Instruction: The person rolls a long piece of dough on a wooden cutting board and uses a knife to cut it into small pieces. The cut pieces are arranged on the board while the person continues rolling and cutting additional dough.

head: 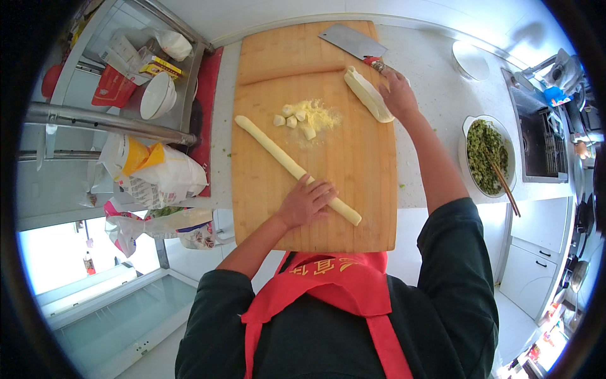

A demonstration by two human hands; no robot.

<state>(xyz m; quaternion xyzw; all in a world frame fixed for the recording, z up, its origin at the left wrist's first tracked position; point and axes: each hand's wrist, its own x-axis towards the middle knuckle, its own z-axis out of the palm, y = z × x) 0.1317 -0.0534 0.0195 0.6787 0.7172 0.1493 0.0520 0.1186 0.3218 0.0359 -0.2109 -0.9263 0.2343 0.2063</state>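
Note:
My left hand (pixel 307 201) lies across a long dough rope (pixel 274 149), fingers over its lower part, on a wooden cutting board (pixel 265 199). At the board's right edge, my right hand (pixel 398 94) is over the handle of a cleaver (pixel 352 41); its grip is unclear. The cleaver's blade lies flat at the board's far right corner. Just left of my right hand is a thicker dough piece (pixel 368 97). Several small cut dough pieces (pixel 291 121) sit beside a patch of yellow flour (pixel 323 116) mid-board. Behind them lies a wooden rolling pin (pixel 293 72).
To the right, a white bowl of chopped green filling (pixel 487 156) holds chopsticks (pixel 504 182), near the sink (pixel 537 137). An empty-looking white bowl (pixel 470 60) stands by the wall. On the left are a metal rack (pixel 113 121) and a flour bag (pixel 165 175).

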